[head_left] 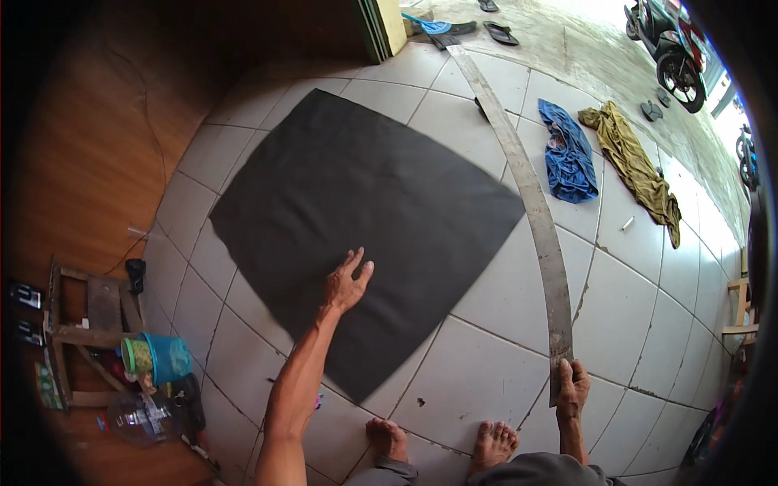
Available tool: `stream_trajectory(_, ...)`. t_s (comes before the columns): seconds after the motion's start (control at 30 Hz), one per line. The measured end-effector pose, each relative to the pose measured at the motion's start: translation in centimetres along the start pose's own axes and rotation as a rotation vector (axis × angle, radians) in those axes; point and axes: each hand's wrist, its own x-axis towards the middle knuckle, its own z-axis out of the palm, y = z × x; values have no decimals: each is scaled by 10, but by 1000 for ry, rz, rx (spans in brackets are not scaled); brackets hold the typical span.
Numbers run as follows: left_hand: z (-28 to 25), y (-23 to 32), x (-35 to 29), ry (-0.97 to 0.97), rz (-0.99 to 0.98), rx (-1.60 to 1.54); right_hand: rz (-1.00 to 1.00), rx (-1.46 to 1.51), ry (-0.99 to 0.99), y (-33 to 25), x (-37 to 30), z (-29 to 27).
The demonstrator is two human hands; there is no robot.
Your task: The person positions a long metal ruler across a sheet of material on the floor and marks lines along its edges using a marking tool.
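A large black sheet (356, 219) lies flat on the white tiled floor (640, 324). My left hand (348, 283) rests palm down on its near part, fingers spread. My right hand (572, 387) grips the near end of a long, flat metal straightedge (535, 202), which runs away from me across the tiles to the right of the sheet, apart from it. My bare feet (442, 441) stand at the bottom, between my two arms.
A blue cloth (569, 154) and an olive cloth (640, 170) lie beyond the straightedge. Sandals (500, 32) and a blue dustpan (429, 24) are at the far end, a motorbike (673, 49) top right. A wooden stool (85, 332), blue tub (162, 356) and plastic bottle (142, 417) sit left.
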Motion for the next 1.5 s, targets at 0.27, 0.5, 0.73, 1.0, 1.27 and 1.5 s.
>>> stream_trajectory(0.27, 103, 106, -71, 39, -7, -135, -4, -71, -12, 8, -7, -9)
stream_trajectory(0.5, 104, 89, -75, 286, 241, 258, -76, -228, -15, 13, -18, -18)
stream_trajectory(0.73, 113, 23, -118, 350, 120, 338, -94, -276, -10, 29, -38, 0)
stream_trajectory(1.0, 126, 17, -169, 302, -6, 273, -140, -430, -183, 39, -65, 50)
stream_trajectory(1.27, 128, 62, -98, 428, 333, 90, -191, -563, -255, 57, -76, 75)
stream_trajectory(1.5, 109, 96, 1, 288, 481, 266, -197, -558, -242, 62, -83, 90)
